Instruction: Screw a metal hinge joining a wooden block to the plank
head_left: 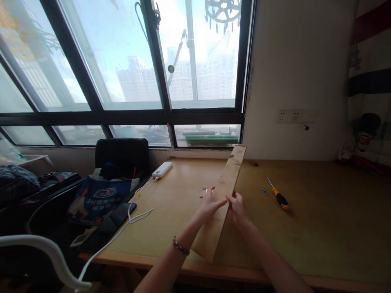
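A long pale wooden board (231, 171) lies tilted across the table, its near end by the front edge and its far end towards the window. My left hand (210, 205) is on its left side, thumb stretched to the board's right edge and fingers pointing away. Beside those fingertips is a small metal piece (202, 192) that looks like a hinge; I cannot tell whether the hand touches it. Gripping the right edge is my right hand (237, 206), fingers curled in close to the left thumb. To the right are several small screws (264, 192) and a yellow-and-black screwdriver (280, 198).
On the wooden table (330, 219), a white power bank (162, 170) with a cable (139, 217) lies at the left. A dark tablet (108, 228) overhangs the left edge. A black chair (121, 156) holds a blue bag (99, 201). Windows and a wall stand behind.
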Available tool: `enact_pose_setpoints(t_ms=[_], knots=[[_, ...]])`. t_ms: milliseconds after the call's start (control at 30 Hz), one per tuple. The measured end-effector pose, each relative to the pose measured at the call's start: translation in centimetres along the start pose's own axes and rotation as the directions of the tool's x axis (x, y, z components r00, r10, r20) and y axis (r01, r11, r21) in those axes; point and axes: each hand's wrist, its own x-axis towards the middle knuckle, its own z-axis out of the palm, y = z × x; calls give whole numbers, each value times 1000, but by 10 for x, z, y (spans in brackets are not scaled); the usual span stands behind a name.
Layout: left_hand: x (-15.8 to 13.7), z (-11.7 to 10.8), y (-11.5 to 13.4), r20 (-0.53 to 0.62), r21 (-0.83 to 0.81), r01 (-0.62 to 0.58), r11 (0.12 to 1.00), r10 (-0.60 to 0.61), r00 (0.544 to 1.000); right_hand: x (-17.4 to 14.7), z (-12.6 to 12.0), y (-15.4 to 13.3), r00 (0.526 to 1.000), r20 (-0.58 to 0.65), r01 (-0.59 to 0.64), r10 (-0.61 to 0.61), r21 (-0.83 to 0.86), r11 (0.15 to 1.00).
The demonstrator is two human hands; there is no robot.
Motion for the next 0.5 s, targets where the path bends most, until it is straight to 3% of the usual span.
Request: enact_pose_setpoints(t_ms=[67,133,233,333,500], knots=[[12,6,-2,119,-217,143,966,-119,986,11,-31,-6,996,78,-54,46,100,994],[27,13,-8,220,-414,294,861,-219,951,23,-54,-13,989,135,-84,64,148,985],[47,27,-21,383,-567,437,698,-246,890,40,-73,-19,980,183,-106,80,137,985],[58,40,-35,439,-599,446,665,-193,878,51,-79,-16,970,229,-112,82,118,987],[61,51,-56,340,-603,334,724,-146,929,55,-79,-5,962,256,-120,96,83,989]])
